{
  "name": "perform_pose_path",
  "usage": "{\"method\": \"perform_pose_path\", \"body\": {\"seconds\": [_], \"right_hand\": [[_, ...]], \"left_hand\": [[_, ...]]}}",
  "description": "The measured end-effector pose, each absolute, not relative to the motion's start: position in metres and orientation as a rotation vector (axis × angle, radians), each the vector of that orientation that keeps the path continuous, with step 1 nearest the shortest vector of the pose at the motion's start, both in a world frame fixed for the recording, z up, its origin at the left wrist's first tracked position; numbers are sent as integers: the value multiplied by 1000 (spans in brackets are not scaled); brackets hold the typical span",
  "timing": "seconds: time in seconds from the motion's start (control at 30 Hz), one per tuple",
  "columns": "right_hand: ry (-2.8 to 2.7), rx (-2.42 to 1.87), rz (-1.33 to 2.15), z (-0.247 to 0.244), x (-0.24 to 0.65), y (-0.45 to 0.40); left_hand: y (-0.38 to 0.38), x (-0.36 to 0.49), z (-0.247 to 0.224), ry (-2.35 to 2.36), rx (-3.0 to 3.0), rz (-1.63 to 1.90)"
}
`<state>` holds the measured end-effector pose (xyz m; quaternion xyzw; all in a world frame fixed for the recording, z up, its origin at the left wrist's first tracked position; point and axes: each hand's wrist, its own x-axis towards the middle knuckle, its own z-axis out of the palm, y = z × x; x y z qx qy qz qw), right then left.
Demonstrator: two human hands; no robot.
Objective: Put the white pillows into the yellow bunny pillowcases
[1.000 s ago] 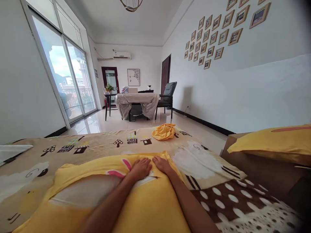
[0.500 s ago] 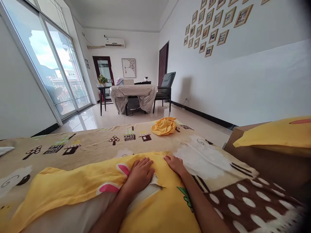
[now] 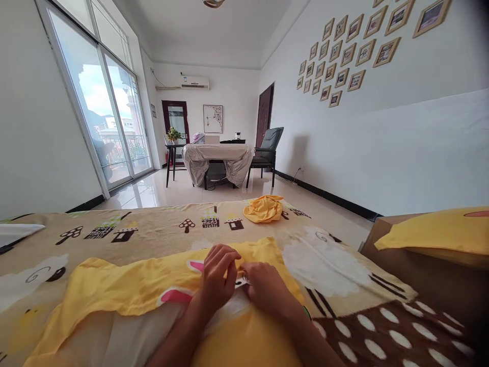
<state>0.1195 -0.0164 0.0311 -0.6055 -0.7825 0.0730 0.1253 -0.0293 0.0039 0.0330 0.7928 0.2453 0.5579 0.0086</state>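
Observation:
A yellow pillowcase (image 3: 126, 285) with pink rabbit ears lies across the bed in front of me. A white pillow (image 3: 133, 331) shows through its opening. At the middle of the case is my left hand (image 3: 218, 275), closed, its fingers bent over the fabric by the rabbit print; the fingertips are partly hidden. Close on its right, my right hand (image 3: 265, 286) is closed on the edge of the pillowcase beside the rabbit's face, knuckles up. The two hands nearly touch.
A crumpled yellow cloth (image 3: 263, 209) lies near the bed's far edge on the patterned blanket (image 3: 153, 229). To the right, another yellow pillow (image 3: 439, 232) rests on a brown box-like surface (image 3: 385, 229). Beyond stand a covered table (image 3: 217, 150) and a chair (image 3: 267, 153).
My hands have gone from lying flat on the pillowcase to curled fingers. The right hand has moved left and nearer to me, beside the left. The camera view has tilted up slightly.

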Motion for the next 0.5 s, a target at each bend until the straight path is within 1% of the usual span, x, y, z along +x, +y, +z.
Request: {"method": "perform_pose_path", "body": {"seconds": [0.03, 0.1, 0.2, 0.27, 0.3, 0.37, 0.5], "right_hand": [[-2230, -1778, 208, 32, 121, -14], [-2115, -1785, 231, 38, 126, -12], [-1981, -1735, 262, 49, 130, -18], [-1928, -1711, 234, 56, 131, -25], [-1915, -1710, 198, 58, 131, -29], [-1903, -1744, 104, 61, 131, -34], [-1910, -1909, 17, 59, 132, -36]], "left_hand": [[-8, -30, 42, 681, 2633, 1678], [-34, -30, 58, 623, 2931, 1326], [-64, -26, 69, 817, 3092, 599], [-71, -23, 68, 991, 3026, 314], [-71, -21, 66, 1054, 2977, 268], [-65, -19, 62, 1081, 2861, 314], [-50, -18, 53, 894, 2725, 456]]}}
